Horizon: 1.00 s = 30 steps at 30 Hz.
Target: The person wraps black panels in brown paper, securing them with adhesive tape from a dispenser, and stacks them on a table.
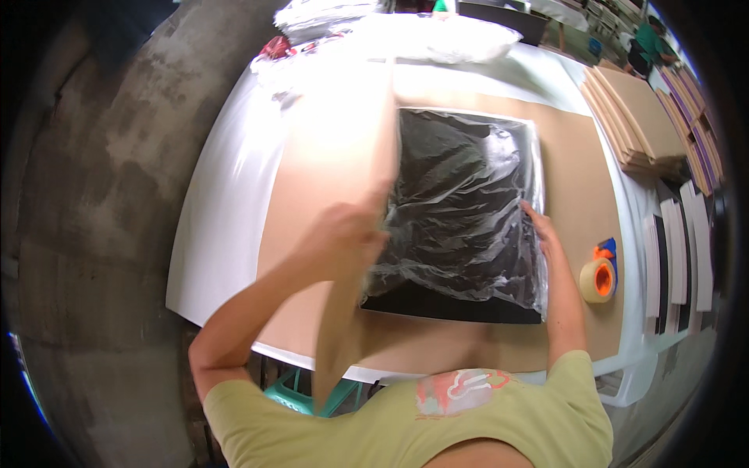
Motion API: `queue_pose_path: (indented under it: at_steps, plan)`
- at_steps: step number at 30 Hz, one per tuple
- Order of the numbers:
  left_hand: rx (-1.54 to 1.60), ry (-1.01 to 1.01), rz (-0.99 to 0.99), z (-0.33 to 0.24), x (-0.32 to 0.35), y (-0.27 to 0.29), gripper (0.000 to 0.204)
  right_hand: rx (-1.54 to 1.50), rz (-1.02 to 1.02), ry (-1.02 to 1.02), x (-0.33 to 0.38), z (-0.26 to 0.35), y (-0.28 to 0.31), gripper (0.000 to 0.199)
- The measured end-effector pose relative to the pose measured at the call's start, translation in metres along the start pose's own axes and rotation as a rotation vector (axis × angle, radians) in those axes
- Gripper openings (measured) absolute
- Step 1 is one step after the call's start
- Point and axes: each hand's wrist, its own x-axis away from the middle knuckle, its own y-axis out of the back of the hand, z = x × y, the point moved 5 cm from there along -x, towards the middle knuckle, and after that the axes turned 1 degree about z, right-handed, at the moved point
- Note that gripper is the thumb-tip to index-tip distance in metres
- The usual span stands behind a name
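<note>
A flat black rectangular panel point(460, 203) lies in wrinkled clear plastic on a large brown cardboard sheet point(581, 148), with a bare black strip along its near edge. My left hand point(347, 238), smeared by motion, is closed around a tan cardboard piece point(339, 335), which stands up on edge along the panel's left side. Whether this piece joins the sheet below cannot be made out. At the panel's right edge is my right hand point(540, 226), thumb and fingers gripping the wrapped side.
Right of the panel, a tape roll point(597, 281) sits on a blue and orange dispenser. Stacked brown boards point(632, 117) and white and black strips point(679, 257) line the right side. White plastic bundles point(437, 39) lie at the back. A green stool point(300, 394) stands below; another person point(649, 47) is far right.
</note>
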Motion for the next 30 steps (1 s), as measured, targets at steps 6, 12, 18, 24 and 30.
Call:
queue_pose_path:
  at_steps: [6,12,18,24,30]
  plan:
    - [0.02,0.041,0.083,-0.092,-0.109,-0.177,0.067,0.125,-0.085,-0.06,-0.011,-0.006,0.006,0.091]
    - [-0.005,0.116,-0.055,-0.091,-0.117,-0.233,0.064,0.192,-0.119,0.027,-0.012,-0.005,0.01,0.093]
    - [-0.002,0.146,0.008,-0.089,-0.12,-0.242,0.068,0.291,-0.136,0.004,-0.006,-0.002,0.011,0.093]
    - [0.104,0.206,0.087,-0.096,-0.123,-0.259,0.082,0.582,-0.353,0.034,0.007,0.014,0.011,0.109]
    - [0.182,0.213,0.123,-0.098,-0.112,-0.265,0.09,0.658,-0.264,0.03,0.036,0.034,-0.021,0.138]
